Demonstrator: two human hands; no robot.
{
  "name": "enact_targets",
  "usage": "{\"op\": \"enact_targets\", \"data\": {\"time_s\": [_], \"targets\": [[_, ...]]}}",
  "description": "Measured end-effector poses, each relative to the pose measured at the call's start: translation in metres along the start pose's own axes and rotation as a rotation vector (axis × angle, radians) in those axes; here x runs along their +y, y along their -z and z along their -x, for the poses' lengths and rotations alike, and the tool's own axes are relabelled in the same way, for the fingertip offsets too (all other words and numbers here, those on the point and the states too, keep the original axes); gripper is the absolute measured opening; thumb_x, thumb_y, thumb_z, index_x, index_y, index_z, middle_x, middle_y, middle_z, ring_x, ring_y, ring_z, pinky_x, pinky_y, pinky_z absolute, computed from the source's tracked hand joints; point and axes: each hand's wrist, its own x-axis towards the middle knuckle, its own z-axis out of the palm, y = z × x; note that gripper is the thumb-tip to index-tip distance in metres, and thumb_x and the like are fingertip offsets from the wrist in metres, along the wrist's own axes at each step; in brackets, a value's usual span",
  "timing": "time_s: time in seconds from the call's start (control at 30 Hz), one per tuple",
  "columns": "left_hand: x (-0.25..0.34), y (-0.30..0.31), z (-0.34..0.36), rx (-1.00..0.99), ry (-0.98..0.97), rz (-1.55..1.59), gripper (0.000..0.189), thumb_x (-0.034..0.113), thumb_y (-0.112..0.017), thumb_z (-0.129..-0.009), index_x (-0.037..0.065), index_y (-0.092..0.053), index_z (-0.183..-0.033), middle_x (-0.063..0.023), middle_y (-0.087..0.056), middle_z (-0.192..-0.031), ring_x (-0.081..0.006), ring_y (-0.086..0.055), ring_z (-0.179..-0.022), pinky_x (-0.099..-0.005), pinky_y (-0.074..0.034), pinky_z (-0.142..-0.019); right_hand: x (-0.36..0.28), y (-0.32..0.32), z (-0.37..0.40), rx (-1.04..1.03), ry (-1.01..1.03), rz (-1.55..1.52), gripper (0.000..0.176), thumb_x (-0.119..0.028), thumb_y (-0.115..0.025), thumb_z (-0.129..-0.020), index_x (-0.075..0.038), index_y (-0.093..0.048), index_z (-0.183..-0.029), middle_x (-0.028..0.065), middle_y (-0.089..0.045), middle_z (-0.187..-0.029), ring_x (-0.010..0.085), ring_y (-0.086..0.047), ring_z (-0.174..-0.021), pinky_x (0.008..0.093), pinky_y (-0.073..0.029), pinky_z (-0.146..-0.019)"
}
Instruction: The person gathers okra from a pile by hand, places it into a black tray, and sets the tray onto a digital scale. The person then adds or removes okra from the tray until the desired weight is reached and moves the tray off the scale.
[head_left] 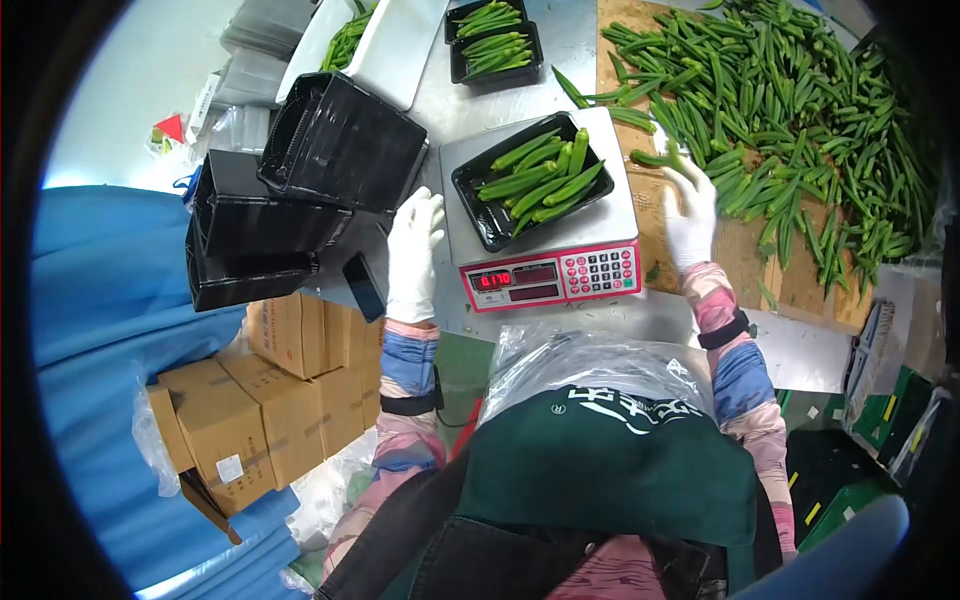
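A loose okra pile (790, 110) covers the brown board at 1 o'clock; stacks of black trays (300, 190) lean at 10 o'clock, above cardboard boxes (270, 400) at 8 o'clock; a scale (545, 230) sits at the centre, its red display lit, and carries a black tray (495, 225) filled with green pods; two more filled trays (493, 42) lie at 12 o'clock. The gloved left hand (414, 250) lies flat on the table at 9 o'clock of the scale, fingers straight and loosely together, gripping nothing; the gloved right hand (692, 210), at 3 o'clock of the scale, pinches one okra pod (652, 158) at the pile's near edge, at 2 o'clock of the tray.
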Motion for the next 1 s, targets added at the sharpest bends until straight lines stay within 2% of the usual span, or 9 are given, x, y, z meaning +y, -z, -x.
{"op": "enact_targets", "data": {"time_s": [0.1,0.17,0.27,0.43,0.63,0.73,0.8,0.9,1.0], "targets": [[-0.005,-0.032,-0.001,-0.014,-0.080,-0.078,0.050,0.024,-0.060,-0.101,-0.001,-0.048,-0.142,-0.0145,-0.058,-0.137,-0.0186,-0.057,-0.122,-0.0299,-0.044,-0.100,-0.062,-0.001,-0.017,-0.140,0.135,-0.266,0.029,-0.007,-0.067,-0.082,-0.009,-0.070,-0.111,0.0145,-0.059,-0.132,0.0338,-0.054,-0.122,0.0431,-0.040,-0.107],[-0.003,-0.051,0.001,-0.050,-0.189,-0.147,0.053,0.019,-0.060,-0.100,-0.004,-0.043,-0.145,-0.0179,-0.052,-0.143,-0.0235,-0.052,-0.130,-0.0331,-0.040,-0.109,-0.073,-0.016,-0.015,-0.218,0.227,-0.196,0.031,-0.009,-0.067,-0.081,-0.009,-0.068,-0.113,0.0155,-0.058,-0.133,0.0347,-0.053,-0.122,0.0442,-0.041,-0.105],[-0.020,-0.069,-0.001,-0.038,-0.331,-0.298,0.058,0.019,-0.061,-0.099,-0.005,-0.040,-0.147,-0.0215,-0.047,-0.148,-0.0278,-0.047,-0.135,-0.0369,-0.035,-0.114,-0.079,-0.033,-0.019,-0.311,0.089,-0.125,0.064,-0.016,-0.071,-0.083,-0.002,-0.048,-0.141,0.0229,-0.049,-0.143,0.0396,-0.044,-0.133,0.0474,-0.035,-0.113],[-0.031,-0.090,0.007,0.001,-0.488,-0.704,0.069,0.020,-0.058,-0.099,-0.005,-0.026,-0.154,-0.0277,-0.025,-0.159,-0.0366,-0.022,-0.150,-0.0401,-0.018,-0.122,-0.075,-0.051,-0.024,-0.291,0.255,0.140,0.073,-0.026,-0.074,-0.083,0.004,-0.044,-0.142,0.0263,-0.047,-0.144,0.0404,-0.039,-0.138,0.0488,-0.027,-0.118],[-0.041,-0.099,0.005,0.033,-0.528,-0.744,0.066,0.014,-0.054,-0.100,-0.002,-0.023,-0.156,-0.0247,-0.025,-0.160,-0.0343,-0.027,-0.148,-0.0400,-0.020,-0.122,-0.091,-0.050,-0.009,-0.475,0.225,0.304,0.067,-0.035,-0.063,-0.090,0.004,-0.045,-0.143,0.0230,-0.048,-0.145,0.0331,-0.044,-0.137,0.0520,-0.018,-0.121],[-0.030,-0.090,0.001,-0.041,-0.440,-0.324,0.067,0.007,-0.051,-0.098,-0.001,-0.019,-0.157,-0.0245,-0.028,-0.158,-0.0319,-0.029,-0.147,-0.0400,-0.024,-0.120,-0.084,-0.045,-0.005,-0.351,0.208,0.164,0.062,-0.028,-0.065,-0.089,0.002,-0.047,-0.140,0.0214,-0.050,-0.143,0.0325,-0.046,-0.134,0.0531,-0.020,-0.120],[-0.038,-0.073,0.000,-0.054,-0.347,-0.198,0.062,0.008,-0.053,-0.099,0.000,-0.026,-0.154,-0.0151,-0.056,-0.135,-0.0169,-0.061,-0.109,-0.0314,-0.053,-0.090,-0.082,-0.027,-0.009,-0.248,0.163,0.082,0.059,-0.019,-0.067,-0.085,0.000,-0.049,-0.139,0.0193,-0.054,-0.138,0.0336,-0.048,-0.131,0.0550,-0.023,-0.119],[-0.014,-0.057,0.000,-0.261,0.050,-0.265,0.039,0.017,-0.057,-0.099,-0.004,-0.053,-0.133,-0.0090,-0.069,-0.098,-0.0122,-0.066,-0.067,-0.0218,-0.051,-0.048,-0.052,-0.008,0.003,-0.181,0.049,0.036,0.057,-0.015,-0.067,-0.084,-0.003,-0.052,-0.138,0.0180,-0.055,-0.137,0.0351,-0.050,-0.129,0.0499,-0.031,-0.115],[0.000,-0.058,-0.009,-0.265,0.108,-0.165,0.034,0.018,-0.058,-0.099,-0.005,-0.057,-0.125,-0.0103,-0.069,-0.094,-0.0135,-0.065,-0.061,-0.0242,-0.053,-0.049,-0.020,0.003,0.029,-0.193,-0.101,0.032,0.055,-0.014,-0.066,-0.087,-0.004,-0.052,-0.140,0.0185,-0.052,-0.142,0.0356,-0.050,-0.129,0.0445,-0.037,-0.110]]}}
